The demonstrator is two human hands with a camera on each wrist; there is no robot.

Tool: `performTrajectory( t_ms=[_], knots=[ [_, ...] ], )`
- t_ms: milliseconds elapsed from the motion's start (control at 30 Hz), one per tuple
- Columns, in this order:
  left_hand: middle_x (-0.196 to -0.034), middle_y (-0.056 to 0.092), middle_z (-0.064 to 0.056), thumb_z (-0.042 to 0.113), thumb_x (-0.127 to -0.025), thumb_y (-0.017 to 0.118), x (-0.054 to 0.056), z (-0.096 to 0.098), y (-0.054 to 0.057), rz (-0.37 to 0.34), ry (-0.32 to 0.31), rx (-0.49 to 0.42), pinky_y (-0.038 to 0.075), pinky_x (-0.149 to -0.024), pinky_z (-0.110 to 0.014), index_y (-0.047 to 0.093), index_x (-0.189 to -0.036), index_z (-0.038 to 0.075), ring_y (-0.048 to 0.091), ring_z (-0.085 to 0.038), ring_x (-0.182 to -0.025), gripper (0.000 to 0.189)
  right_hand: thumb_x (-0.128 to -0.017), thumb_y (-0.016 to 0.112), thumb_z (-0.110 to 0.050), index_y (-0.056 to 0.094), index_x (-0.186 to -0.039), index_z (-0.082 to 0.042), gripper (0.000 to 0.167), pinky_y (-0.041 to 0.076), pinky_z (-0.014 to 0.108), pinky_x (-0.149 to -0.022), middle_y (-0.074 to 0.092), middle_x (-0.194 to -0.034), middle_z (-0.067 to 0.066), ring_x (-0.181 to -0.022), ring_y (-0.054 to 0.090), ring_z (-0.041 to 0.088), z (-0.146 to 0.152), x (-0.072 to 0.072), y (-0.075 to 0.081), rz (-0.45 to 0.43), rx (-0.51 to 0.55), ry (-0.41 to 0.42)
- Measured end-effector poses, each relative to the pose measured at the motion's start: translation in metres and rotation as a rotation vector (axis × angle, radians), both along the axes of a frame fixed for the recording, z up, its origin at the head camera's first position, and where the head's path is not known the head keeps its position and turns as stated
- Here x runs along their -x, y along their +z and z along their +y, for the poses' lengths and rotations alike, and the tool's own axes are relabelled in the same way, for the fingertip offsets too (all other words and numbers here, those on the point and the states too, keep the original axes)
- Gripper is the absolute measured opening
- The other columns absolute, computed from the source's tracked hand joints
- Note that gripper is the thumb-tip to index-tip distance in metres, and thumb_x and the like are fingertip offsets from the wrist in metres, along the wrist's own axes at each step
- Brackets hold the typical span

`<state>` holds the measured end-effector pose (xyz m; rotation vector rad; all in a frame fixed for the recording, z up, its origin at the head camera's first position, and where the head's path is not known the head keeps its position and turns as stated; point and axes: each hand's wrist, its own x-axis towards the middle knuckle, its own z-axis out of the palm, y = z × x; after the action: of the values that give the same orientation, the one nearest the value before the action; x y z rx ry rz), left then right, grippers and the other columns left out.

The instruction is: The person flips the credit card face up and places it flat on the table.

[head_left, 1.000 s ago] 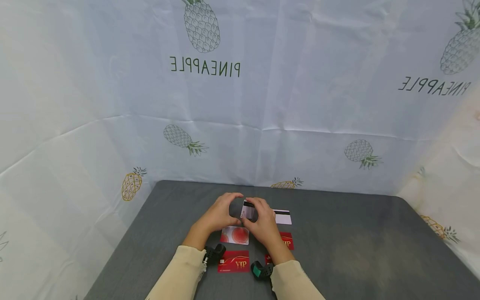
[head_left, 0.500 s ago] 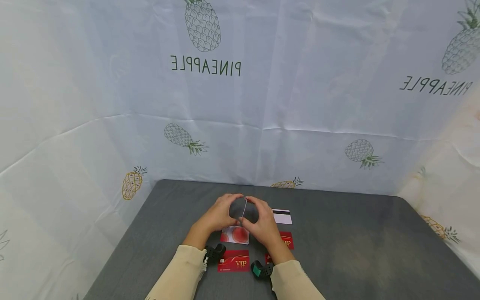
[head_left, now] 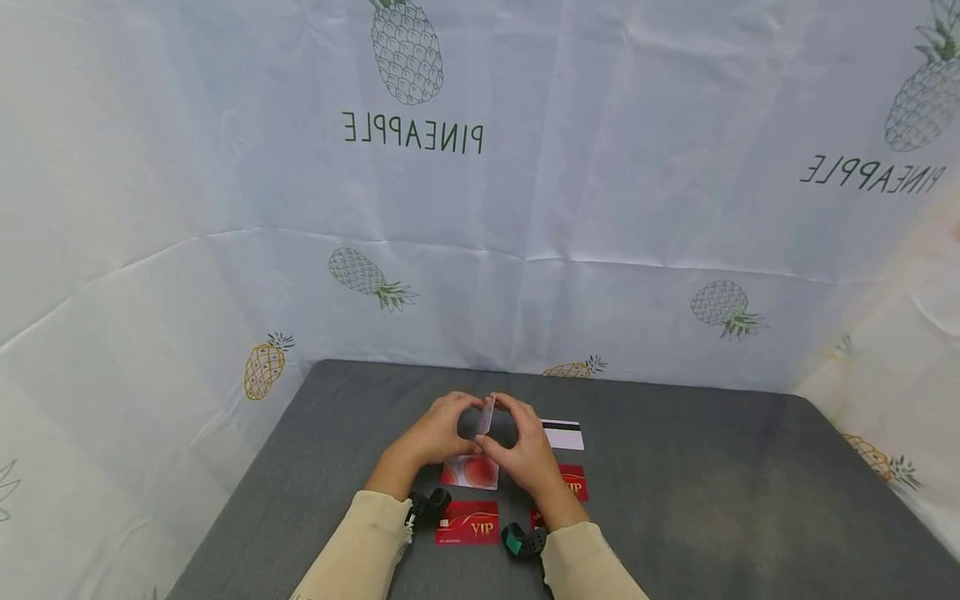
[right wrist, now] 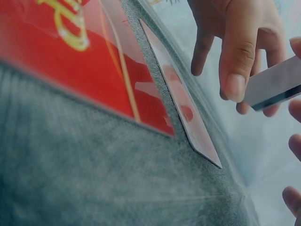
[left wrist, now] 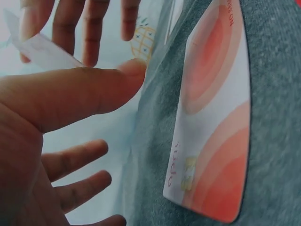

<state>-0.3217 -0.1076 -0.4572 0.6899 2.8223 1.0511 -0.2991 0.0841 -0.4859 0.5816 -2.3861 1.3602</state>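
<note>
A thin white card (head_left: 487,417) with a dark stripe (right wrist: 277,99) is raised above the table between both hands, seen at a slant from the head. My left hand (head_left: 435,429) arches in from the left, its thumb on the card's edge in the right wrist view. My right hand (head_left: 525,442) mirrors it, pinching the card between fingertip and thumb. Below the hands lies a white card with red circles (left wrist: 207,108). A red VIP card (head_left: 468,523) lies nearer. Another striped white card (head_left: 564,435) rests behind the right hand, which partly covers it.
A second red VIP card (head_left: 575,482) lies beside the right wrist. One more red card (head_left: 536,518) is mostly hidden by that arm. The dark grey table (head_left: 712,483) backs onto a white pineapple-print curtain (head_left: 600,208). Black straps (head_left: 431,506) sit on the wrists.
The held card has turned from showing its striped face, through edge-on, to a slant showing a narrow face. The left fingers have come closer to it. The table cards stay put.
</note>
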Motion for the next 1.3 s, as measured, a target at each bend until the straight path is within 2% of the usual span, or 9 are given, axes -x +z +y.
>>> performTrajectory(
  t_ms=[200,367,500,633,967,1067,1300],
  knots=[
    [-0.137,0.052,-0.013,0.018,-0.074,0.087,0.001,-0.006,0.002,0.020,0.084,-0.001,0.041,-0.104,-0.055,0.060,-0.123,0.013,0.045,-0.035,-0.128,0.056,-0.083,0.073,-0.024,0.046,-0.146,-0.021,0.069,0.039,0.065,-0.102,0.056,-0.140,0.006,-0.129,0.048,0.031,0.000,0.001,-0.001,-0.011,0.017,0.008],
    [-0.135,0.052,-0.014,0.014,-0.073,0.087,0.004,-0.010,0.003,0.041,0.128,0.010,0.041,-0.104,-0.055,0.058,-0.120,0.012,0.045,-0.035,-0.127,0.055,-0.083,0.073,-0.024,0.049,-0.145,-0.018,0.067,0.039,0.062,-0.104,0.053,-0.143,0.010,-0.130,0.049,0.033,0.000,0.004,-0.001,-0.091,-0.007,-0.055],
    [-0.137,0.052,-0.014,0.014,-0.074,0.086,0.004,-0.012,0.006,0.047,0.143,0.015,0.039,-0.105,-0.055,0.058,-0.121,0.012,0.044,-0.035,-0.129,0.055,-0.083,0.075,-0.026,0.047,-0.146,-0.015,0.070,0.039,0.061,-0.105,0.052,-0.143,0.013,-0.131,0.049,0.034,-0.001,0.007,-0.001,-0.177,-0.039,-0.095],
    [-0.138,0.051,-0.014,0.014,-0.074,0.086,0.003,-0.013,0.007,0.047,0.153,0.013,0.038,-0.107,-0.054,0.059,-0.122,0.012,0.042,-0.035,-0.132,0.055,-0.082,0.076,-0.027,0.046,-0.146,-0.013,0.073,0.039,0.061,-0.104,0.054,-0.141,0.015,-0.129,0.049,0.037,-0.001,0.008,0.000,-0.226,-0.069,-0.108],
    [-0.137,0.051,-0.016,0.013,-0.076,0.084,0.004,-0.013,0.003,0.061,0.161,0.038,0.039,-0.104,-0.058,0.058,-0.124,0.012,0.044,-0.037,-0.130,0.054,-0.082,0.078,-0.032,0.050,-0.144,-0.011,0.071,0.042,0.056,-0.105,0.057,-0.135,0.015,-0.124,0.052,0.035,0.000,0.010,-0.005,-0.251,-0.179,-0.159],
    [-0.136,0.053,-0.015,0.016,-0.075,0.085,0.004,-0.012,0.001,0.054,0.193,0.067,0.035,-0.103,-0.065,0.060,-0.123,0.015,0.046,-0.036,-0.128,0.054,-0.082,0.079,-0.032,0.051,-0.143,-0.010,0.071,0.043,0.055,-0.103,0.059,-0.131,0.016,-0.120,0.053,0.035,0.000,0.010,-0.006,-0.256,-0.204,-0.158],
    [-0.137,0.053,-0.013,0.018,-0.074,0.087,0.003,-0.011,-0.004,0.003,0.244,0.089,0.019,-0.103,-0.078,0.062,-0.121,0.023,0.041,-0.037,-0.135,0.053,-0.082,0.078,-0.026,0.053,-0.140,-0.005,0.066,0.042,0.055,-0.104,0.060,-0.129,0.017,-0.121,0.052,0.035,-0.002,0.010,-0.007,-0.297,-0.251,-0.144]
  ],
)
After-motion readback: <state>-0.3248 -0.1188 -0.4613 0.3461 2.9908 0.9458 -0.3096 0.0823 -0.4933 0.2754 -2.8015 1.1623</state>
